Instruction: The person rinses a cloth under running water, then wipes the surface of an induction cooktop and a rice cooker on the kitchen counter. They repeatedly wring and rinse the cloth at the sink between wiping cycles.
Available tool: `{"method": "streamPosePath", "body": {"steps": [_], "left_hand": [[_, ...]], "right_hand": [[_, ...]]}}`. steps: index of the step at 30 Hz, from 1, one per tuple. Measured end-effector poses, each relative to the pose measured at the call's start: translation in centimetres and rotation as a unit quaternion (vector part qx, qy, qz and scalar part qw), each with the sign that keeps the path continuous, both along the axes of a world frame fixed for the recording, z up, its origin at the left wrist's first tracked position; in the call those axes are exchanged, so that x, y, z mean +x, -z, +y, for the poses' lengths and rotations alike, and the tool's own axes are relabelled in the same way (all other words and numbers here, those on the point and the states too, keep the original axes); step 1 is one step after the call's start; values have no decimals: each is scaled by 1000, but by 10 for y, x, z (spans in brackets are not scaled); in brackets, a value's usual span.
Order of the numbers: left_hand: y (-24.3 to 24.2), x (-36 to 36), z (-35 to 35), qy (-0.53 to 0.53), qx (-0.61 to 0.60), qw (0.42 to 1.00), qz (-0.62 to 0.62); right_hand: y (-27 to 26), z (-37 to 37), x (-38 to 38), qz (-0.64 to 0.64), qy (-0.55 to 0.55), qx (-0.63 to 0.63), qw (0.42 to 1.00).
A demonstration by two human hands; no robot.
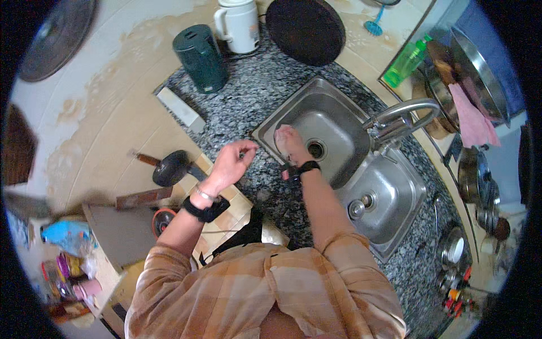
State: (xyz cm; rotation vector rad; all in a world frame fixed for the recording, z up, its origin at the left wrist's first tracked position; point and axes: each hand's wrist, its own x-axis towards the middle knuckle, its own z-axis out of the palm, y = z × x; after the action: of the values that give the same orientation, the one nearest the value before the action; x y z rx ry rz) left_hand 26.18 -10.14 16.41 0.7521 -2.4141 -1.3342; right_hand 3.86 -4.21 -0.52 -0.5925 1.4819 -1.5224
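Observation:
My right hand [294, 146] is over the near left rim of the larger steel sink basin [334, 123], left of its drain. Its fingers are closed on what looks like a pink cloth [283, 131], blurred and largely hidden by the hand. My left hand [233, 163] hovers above the front edge of the granite counter [241, 101]. Its fingers are bent, the thumb stands apart, and I see nothing in it. A curved steel faucet [406, 112] rises at the far side of the basin.
A smaller basin [385, 195] adjoins on the right, a strainer plug near its drain. Behind stand a dark green jug [201, 59], a white electric kettle [239, 27] and a round black pan [305, 31]. A white box [181, 109] lies left. Another pink cloth [472, 118] hangs at right.

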Motion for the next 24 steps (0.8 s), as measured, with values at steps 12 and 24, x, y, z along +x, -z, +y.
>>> {"method": "streamPosePath", "body": {"steps": [12,24], "left_hand": [[73,-231,39,251,358,897,70],[131,-265,121,270,527,802,-85]], "right_hand": [[-115,167,-85,-365,163,-98,911],[-78,240,-89,-115,269,100,951]]}}
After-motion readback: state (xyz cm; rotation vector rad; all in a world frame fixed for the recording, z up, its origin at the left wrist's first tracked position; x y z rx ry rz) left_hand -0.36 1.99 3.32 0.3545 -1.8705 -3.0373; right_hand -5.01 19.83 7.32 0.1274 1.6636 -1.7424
